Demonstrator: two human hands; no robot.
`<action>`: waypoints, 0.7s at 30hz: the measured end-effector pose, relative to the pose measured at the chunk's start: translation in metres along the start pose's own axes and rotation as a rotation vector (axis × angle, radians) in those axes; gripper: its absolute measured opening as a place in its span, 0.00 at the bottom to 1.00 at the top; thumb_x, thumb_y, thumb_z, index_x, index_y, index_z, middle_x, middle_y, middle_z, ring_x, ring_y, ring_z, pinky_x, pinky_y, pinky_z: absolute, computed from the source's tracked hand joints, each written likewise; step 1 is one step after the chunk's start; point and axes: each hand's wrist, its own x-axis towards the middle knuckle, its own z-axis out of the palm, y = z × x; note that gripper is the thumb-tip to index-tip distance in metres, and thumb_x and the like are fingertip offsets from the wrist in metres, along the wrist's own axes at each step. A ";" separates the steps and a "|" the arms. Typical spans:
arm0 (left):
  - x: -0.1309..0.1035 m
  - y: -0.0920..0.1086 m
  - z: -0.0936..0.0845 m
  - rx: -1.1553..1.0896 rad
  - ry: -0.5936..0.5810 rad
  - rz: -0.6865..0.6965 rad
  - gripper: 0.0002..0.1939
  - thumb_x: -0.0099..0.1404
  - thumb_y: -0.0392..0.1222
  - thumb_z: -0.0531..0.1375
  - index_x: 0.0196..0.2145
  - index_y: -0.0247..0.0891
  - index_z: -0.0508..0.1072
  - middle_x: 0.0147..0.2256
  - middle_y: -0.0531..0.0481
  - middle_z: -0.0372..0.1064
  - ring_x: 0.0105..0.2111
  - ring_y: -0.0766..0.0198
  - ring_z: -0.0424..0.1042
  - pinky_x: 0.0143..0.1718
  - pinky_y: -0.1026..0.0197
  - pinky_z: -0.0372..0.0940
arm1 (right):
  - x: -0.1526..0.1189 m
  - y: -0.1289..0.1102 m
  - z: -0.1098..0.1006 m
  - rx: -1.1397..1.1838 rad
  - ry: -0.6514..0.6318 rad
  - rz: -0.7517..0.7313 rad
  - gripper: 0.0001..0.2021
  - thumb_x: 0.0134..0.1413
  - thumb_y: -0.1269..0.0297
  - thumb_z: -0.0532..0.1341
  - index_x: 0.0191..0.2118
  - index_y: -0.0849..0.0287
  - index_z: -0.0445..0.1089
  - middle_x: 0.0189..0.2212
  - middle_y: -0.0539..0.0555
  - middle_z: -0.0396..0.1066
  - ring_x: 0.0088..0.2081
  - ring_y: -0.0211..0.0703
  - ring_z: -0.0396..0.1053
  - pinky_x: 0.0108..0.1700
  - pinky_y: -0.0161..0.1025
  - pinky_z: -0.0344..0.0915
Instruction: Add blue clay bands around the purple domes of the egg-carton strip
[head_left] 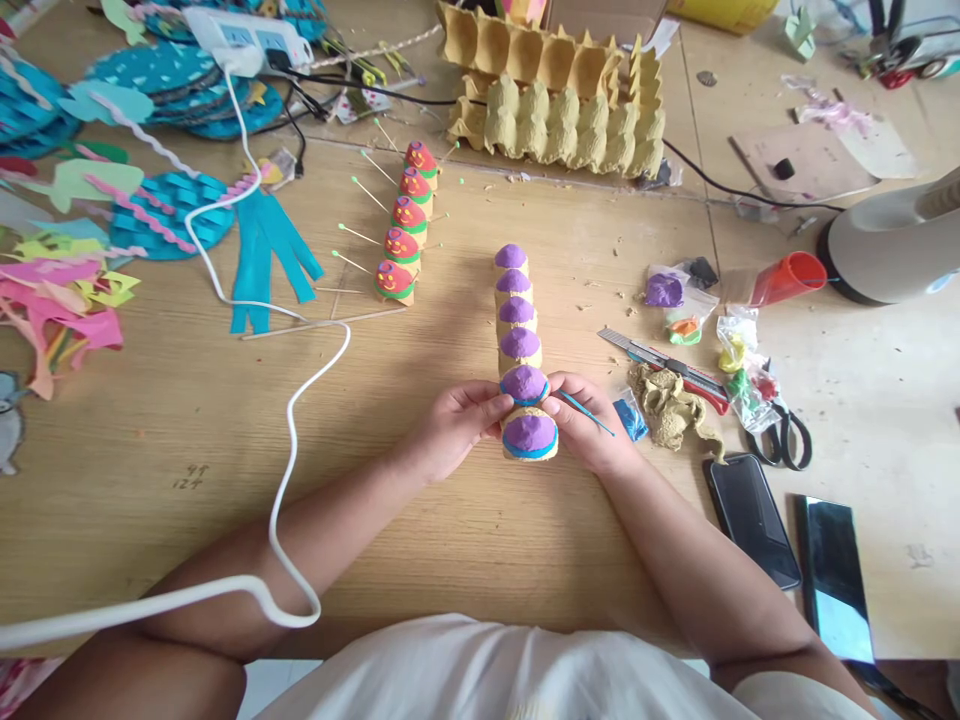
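Observation:
A strip of egg-carton bumps (519, 345) with purple clay tops runs away from me in the middle of the table. Blue clay bands edge the two nearest bumps. My left hand (463, 425) pinches the left side of the second-nearest bump, thumb on its blue band. On the other side, my right hand (585, 420) has its fingers closed at the same bump's edge. A thin blue clay strand (587, 412) extends from there across the right fingers. Further back on the left stands a row of red bumps (395, 280) with faces and green-tipped sticks.
A white cable (289, 430) crosses the left side. At the right lie a utility knife (675, 368), black scissors (787, 440), clay bags (682, 300), a phone (752, 520) and a red cup (795, 278). Egg cartons (570, 125) are at the back, blue paper discs (172, 215) at left.

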 end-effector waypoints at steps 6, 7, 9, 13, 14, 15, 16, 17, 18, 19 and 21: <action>-0.001 -0.002 -0.003 0.068 0.022 0.019 0.16 0.58 0.52 0.72 0.35 0.35 0.82 0.33 0.48 0.78 0.33 0.64 0.73 0.35 0.61 0.68 | 0.002 -0.001 0.001 0.008 0.005 0.022 0.14 0.52 0.52 0.73 0.35 0.56 0.75 0.29 0.48 0.72 0.30 0.36 0.67 0.34 0.35 0.65; -0.001 -0.003 -0.003 0.079 0.015 0.025 0.16 0.59 0.52 0.72 0.35 0.35 0.82 0.33 0.48 0.78 0.33 0.64 0.73 0.34 0.62 0.67 | 0.002 -0.001 0.001 0.005 0.007 0.026 0.14 0.52 0.52 0.73 0.34 0.56 0.75 0.29 0.48 0.72 0.30 0.36 0.66 0.34 0.35 0.65; -0.001 -0.004 -0.004 0.091 0.007 0.033 0.16 0.60 0.52 0.72 0.35 0.35 0.82 0.33 0.48 0.78 0.32 0.65 0.72 0.33 0.62 0.66 | 0.003 -0.001 0.001 -0.012 0.016 0.025 0.15 0.51 0.51 0.74 0.33 0.57 0.75 0.28 0.48 0.72 0.29 0.36 0.66 0.34 0.35 0.65; -0.002 -0.003 -0.003 0.074 0.001 0.032 0.17 0.61 0.53 0.70 0.35 0.34 0.82 0.33 0.47 0.77 0.31 0.65 0.72 0.32 0.63 0.66 | 0.004 0.000 0.001 -0.072 0.049 0.003 0.16 0.52 0.50 0.73 0.31 0.57 0.74 0.26 0.47 0.69 0.27 0.35 0.63 0.32 0.35 0.62; -0.002 -0.002 -0.002 0.053 -0.003 0.030 0.18 0.61 0.54 0.70 0.33 0.34 0.81 0.31 0.47 0.77 0.30 0.65 0.72 0.32 0.63 0.66 | 0.004 0.000 0.001 -0.079 0.054 -0.002 0.16 0.52 0.49 0.73 0.31 0.57 0.74 0.25 0.47 0.68 0.27 0.34 0.62 0.31 0.35 0.61; -0.002 -0.001 -0.002 0.020 -0.001 0.026 0.18 0.62 0.54 0.69 0.31 0.33 0.80 0.30 0.47 0.76 0.30 0.65 0.72 0.32 0.63 0.66 | 0.004 0.000 0.001 -0.083 0.058 -0.007 0.16 0.52 0.49 0.72 0.31 0.57 0.74 0.25 0.47 0.67 0.26 0.34 0.61 0.31 0.35 0.60; -0.002 0.000 -0.001 -0.020 0.011 0.021 0.18 0.62 0.54 0.69 0.30 0.34 0.80 0.29 0.48 0.75 0.29 0.66 0.72 0.31 0.64 0.66 | 0.003 0.001 0.001 -0.086 0.062 -0.011 0.16 0.53 0.50 0.72 0.31 0.57 0.74 0.25 0.47 0.67 0.26 0.34 0.61 0.30 0.35 0.60; -0.002 0.001 0.000 -0.061 0.026 0.011 0.18 0.62 0.53 0.69 0.29 0.34 0.79 0.29 0.49 0.74 0.29 0.67 0.72 0.31 0.64 0.67 | 0.003 0.001 0.001 -0.088 0.065 -0.015 0.15 0.53 0.50 0.72 0.32 0.57 0.74 0.25 0.46 0.67 0.26 0.34 0.61 0.30 0.35 0.60; -0.002 0.002 0.000 -0.096 0.041 -0.002 0.16 0.61 0.52 0.70 0.30 0.34 0.80 0.29 0.50 0.74 0.29 0.67 0.71 0.31 0.65 0.67 | 0.002 0.002 0.001 -0.091 0.066 -0.021 0.15 0.54 0.50 0.72 0.33 0.56 0.74 0.25 0.47 0.67 0.26 0.35 0.62 0.30 0.35 0.60; -0.002 0.003 0.001 -0.123 0.051 -0.017 0.15 0.61 0.51 0.71 0.31 0.34 0.80 0.29 0.50 0.74 0.30 0.67 0.71 0.32 0.65 0.67 | 0.002 0.002 0.001 -0.091 0.065 -0.028 0.15 0.55 0.49 0.71 0.34 0.56 0.74 0.25 0.47 0.67 0.26 0.35 0.62 0.31 0.36 0.61; -0.002 0.005 0.000 -0.147 0.036 -0.051 0.14 0.61 0.50 0.71 0.36 0.34 0.81 0.33 0.48 0.76 0.32 0.66 0.73 0.33 0.65 0.68 | 0.002 0.004 0.003 -0.073 0.056 -0.046 0.16 0.57 0.46 0.68 0.35 0.55 0.73 0.26 0.48 0.68 0.27 0.37 0.64 0.31 0.37 0.62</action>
